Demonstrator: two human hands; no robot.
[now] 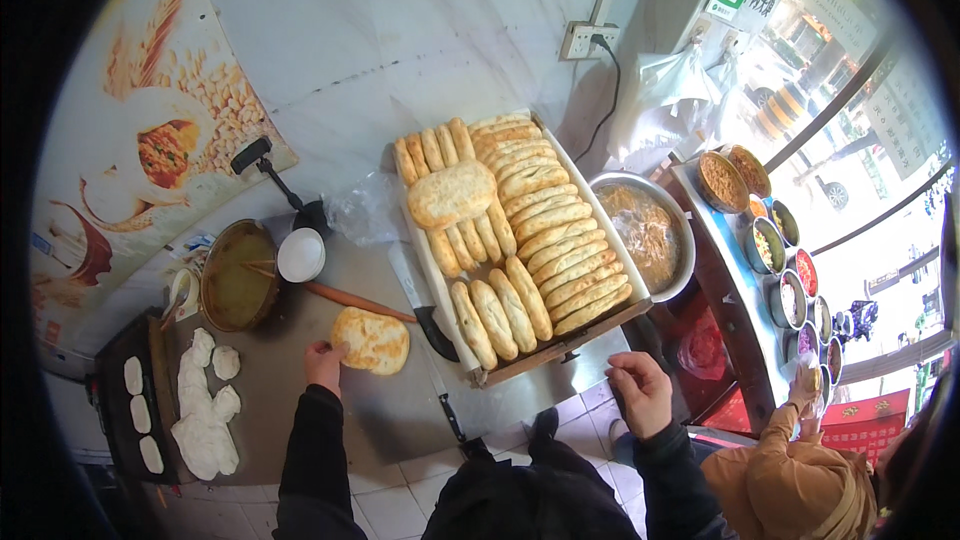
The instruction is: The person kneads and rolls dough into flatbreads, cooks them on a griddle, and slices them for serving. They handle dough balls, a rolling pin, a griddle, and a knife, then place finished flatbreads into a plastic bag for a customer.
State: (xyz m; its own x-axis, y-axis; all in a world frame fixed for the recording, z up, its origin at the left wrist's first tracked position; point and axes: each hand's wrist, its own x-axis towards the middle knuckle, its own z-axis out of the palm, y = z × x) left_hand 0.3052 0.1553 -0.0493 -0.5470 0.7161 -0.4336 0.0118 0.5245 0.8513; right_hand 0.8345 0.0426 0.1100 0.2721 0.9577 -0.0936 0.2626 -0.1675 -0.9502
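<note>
A round browned flatbread point(371, 340) lies over the metal worktop, its left edge between the thumb and fingers of my left hand point(324, 366). My right hand point(640, 394) hangs in the air off the right corner of a wooden box point(561, 355), fingers loosely curled, with nothing seen in them. Rows of baked flatbreads point(574, 262) stand on edge in the box, and one point(452, 193) rests flat on top. Behind the held bread is a wooden rolling pin point(349, 300). A broad black-handled knife point(435, 334) lies against the box; a second knife point(448, 409) points towards me.
White dough point(202, 420) sits left, beside a black griddle point(112, 420) with pale dough pieces. A pot of liquid point(238, 277), white bowl point(301, 255) and phone stand point(281, 180) line the back. Right are a metal basin point(684, 240), bowls of fillings point(766, 244) and another person point(795, 472).
</note>
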